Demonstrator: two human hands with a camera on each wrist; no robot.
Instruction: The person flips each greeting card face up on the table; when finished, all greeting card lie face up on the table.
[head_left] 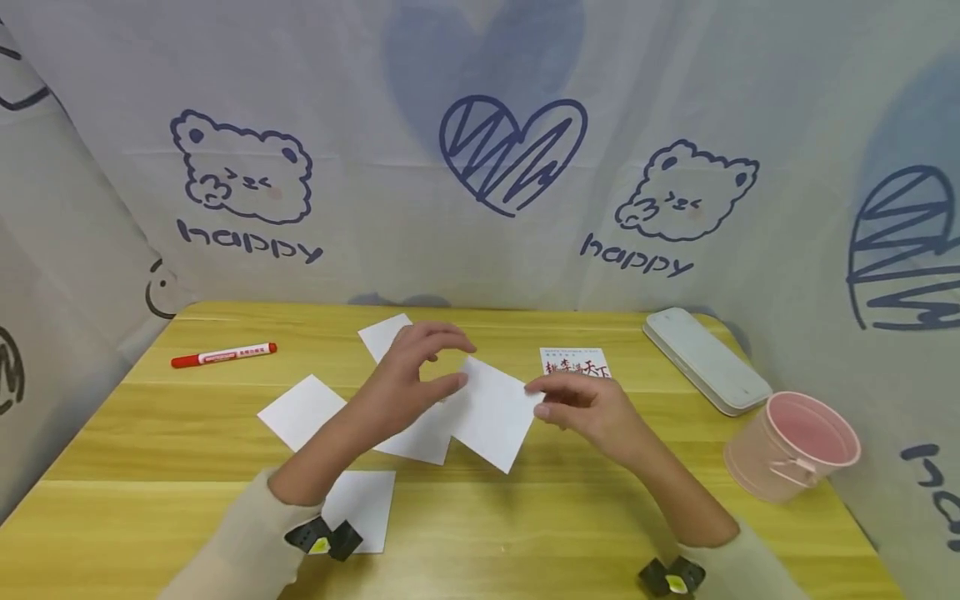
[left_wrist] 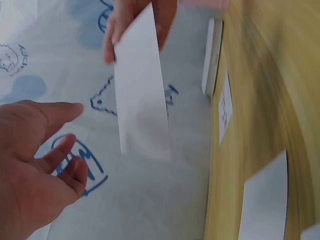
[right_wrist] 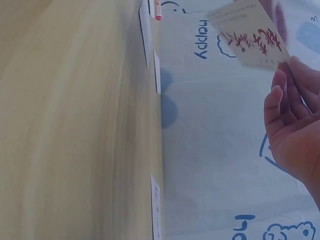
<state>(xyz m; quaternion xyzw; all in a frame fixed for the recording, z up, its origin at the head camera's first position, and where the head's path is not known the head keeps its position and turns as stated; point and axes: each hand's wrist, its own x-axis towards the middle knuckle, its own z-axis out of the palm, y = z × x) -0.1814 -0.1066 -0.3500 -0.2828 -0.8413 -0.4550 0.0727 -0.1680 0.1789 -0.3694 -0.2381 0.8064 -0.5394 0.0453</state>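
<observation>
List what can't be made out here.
Printed card on the table, head view: lower part behind right grip.
Leftmost white card, head view: underside hidden by the table.
Red marker, head view: fine lettering too small.
Held card, right wrist view: small print blurred.

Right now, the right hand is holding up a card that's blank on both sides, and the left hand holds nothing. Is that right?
Not quite: the card has red writing on one side, as the right wrist view shows. The right hand does hold it up, and the left hand holds nothing.
</observation>
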